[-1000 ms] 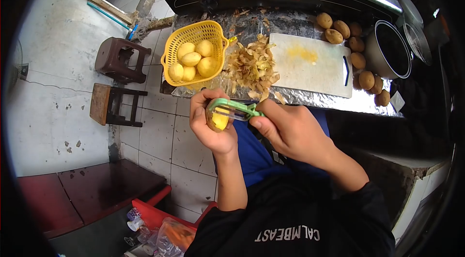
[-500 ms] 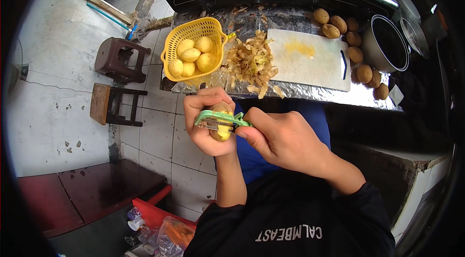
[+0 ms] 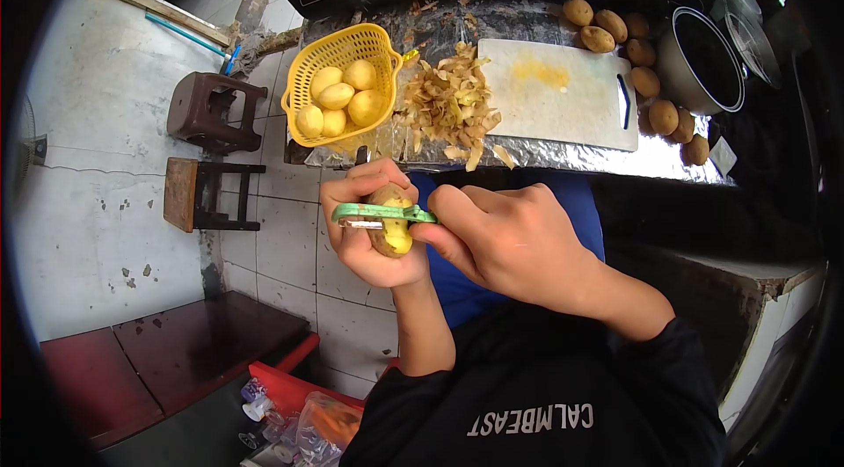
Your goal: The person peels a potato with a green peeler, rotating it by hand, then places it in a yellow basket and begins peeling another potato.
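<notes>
The left hand [image 3: 374, 268] is wrapped round a partly peeled potato [image 3: 397, 243], its fingers curled along the far and left sides, with a yellow strip bared between patches of brown skin. The right hand [image 3: 514, 243], close beside it, grips the handle end of a green peeler [image 3: 356, 211] between thumb and bent forefinger. The peeler lies crosswise over the potato, its head reaching past it over the left hand's fingers — whether the blade is biting into the skin, I cannot tell.

Just beyond the left hand and a little to its left is a yellow basket [image 3: 352, 40] holding peeled potatoes [image 3: 336, 96]. A heap of peelings [image 3: 450, 106] lies ahead of the gap between the hands, with a few scraps at the near edge of the foil-covered counter. Straight beyond the right hand is a white cutting board [image 3: 554, 111], yellow-stained near its far side. Farther off to that hand's right are unpeeled potatoes [image 3: 644, 81] — loose on the counter, beside a grey pot [image 3: 677, 71]
</notes>
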A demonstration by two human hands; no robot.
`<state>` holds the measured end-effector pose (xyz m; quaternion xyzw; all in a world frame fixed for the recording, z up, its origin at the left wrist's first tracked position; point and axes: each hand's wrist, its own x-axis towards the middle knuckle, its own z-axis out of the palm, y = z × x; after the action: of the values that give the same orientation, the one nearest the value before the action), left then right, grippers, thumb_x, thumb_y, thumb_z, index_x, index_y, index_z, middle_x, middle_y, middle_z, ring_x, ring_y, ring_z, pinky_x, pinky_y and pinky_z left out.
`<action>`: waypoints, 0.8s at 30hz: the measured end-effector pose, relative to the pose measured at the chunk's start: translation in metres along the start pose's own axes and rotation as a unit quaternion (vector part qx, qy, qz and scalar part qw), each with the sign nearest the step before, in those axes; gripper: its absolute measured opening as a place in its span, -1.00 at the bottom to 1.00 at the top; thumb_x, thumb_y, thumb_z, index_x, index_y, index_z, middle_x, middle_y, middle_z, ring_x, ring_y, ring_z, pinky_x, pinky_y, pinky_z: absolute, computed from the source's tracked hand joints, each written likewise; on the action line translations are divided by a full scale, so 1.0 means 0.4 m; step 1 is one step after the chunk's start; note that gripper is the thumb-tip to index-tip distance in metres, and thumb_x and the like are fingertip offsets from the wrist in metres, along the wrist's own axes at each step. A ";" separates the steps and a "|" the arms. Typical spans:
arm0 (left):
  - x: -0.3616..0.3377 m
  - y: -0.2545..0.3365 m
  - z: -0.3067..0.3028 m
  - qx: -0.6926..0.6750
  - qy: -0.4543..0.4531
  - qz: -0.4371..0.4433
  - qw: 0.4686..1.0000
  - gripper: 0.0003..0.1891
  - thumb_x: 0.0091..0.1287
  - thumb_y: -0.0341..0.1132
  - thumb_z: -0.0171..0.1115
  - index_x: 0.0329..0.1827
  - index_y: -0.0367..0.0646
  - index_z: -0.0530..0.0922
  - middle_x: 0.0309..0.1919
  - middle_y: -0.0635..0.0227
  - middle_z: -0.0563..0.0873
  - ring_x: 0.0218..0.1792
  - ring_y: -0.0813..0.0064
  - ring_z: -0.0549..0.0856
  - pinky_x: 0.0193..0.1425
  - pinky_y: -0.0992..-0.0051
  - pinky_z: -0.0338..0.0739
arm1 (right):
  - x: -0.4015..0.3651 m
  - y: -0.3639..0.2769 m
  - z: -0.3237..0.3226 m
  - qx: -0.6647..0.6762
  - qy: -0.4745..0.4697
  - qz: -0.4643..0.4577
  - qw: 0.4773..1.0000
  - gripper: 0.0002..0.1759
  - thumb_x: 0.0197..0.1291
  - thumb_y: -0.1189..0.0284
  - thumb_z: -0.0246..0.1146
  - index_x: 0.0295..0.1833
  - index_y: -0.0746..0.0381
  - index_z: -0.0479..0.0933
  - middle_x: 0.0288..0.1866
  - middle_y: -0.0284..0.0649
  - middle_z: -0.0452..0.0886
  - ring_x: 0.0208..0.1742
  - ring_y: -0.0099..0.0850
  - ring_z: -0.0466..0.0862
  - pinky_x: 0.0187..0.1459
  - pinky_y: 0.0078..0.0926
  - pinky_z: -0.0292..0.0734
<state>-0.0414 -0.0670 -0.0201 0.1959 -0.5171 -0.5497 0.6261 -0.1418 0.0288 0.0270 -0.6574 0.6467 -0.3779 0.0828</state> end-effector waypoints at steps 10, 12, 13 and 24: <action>0.000 0.058 -0.016 0.076 -0.106 -0.072 0.989 -0.58 0.25 -0.07 -0.23 -0.29 -0.34 0.37 -0.43 -0.06 0.60 -0.42 0.35 0.54 -0.22 0.43 0.44 | 0.016 0.040 -0.042 -0.067 0.004 -0.102 0.992 -0.69 0.29 0.12 0.19 -0.32 0.12 0.38 -0.65 -0.36 0.44 -0.70 -0.38 0.57 -0.70 -0.37 0.39; 0.004 0.062 -0.022 0.070 -0.138 -0.110 0.982 -0.58 0.26 -0.07 -0.20 -0.31 -0.35 0.37 -0.43 -0.08 0.61 -0.41 0.34 0.55 -0.20 0.43 0.44 | 0.024 0.046 -0.057 -0.072 0.006 -0.113 0.991 -0.69 0.28 0.12 0.19 -0.32 0.11 0.37 -0.66 -0.36 0.44 -0.70 -0.38 0.57 -0.70 -0.37 0.39; 0.003 0.064 -0.021 0.071 -0.138 -0.111 0.982 -0.58 0.26 -0.07 -0.20 -0.31 -0.35 0.37 -0.43 -0.08 0.61 -0.41 0.34 0.55 -0.20 0.43 0.44 | 0.024 0.046 -0.060 -0.075 0.006 -0.123 0.990 -0.68 0.28 0.11 0.19 -0.33 0.11 0.37 -0.66 -0.36 0.44 -0.70 -0.38 0.58 -0.70 -0.38 0.39; -0.026 0.021 0.059 0.109 0.044 0.074 0.990 -0.58 0.21 -0.11 -0.20 -0.28 -0.36 0.43 -0.46 -0.03 0.58 -0.40 0.30 0.53 -0.23 0.34 0.45 | 0.002 0.020 -0.040 0.000 0.051 -0.008 0.999 -0.68 0.36 0.22 0.18 -0.34 0.20 0.36 -0.63 -0.25 0.51 -0.70 -0.25 0.56 -0.69 -0.36 0.41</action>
<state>-0.0561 -0.0475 -0.0085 0.2487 -0.5587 -0.4331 0.6621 -0.1578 0.0327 0.0337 -0.6423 0.6449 -0.4116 0.0466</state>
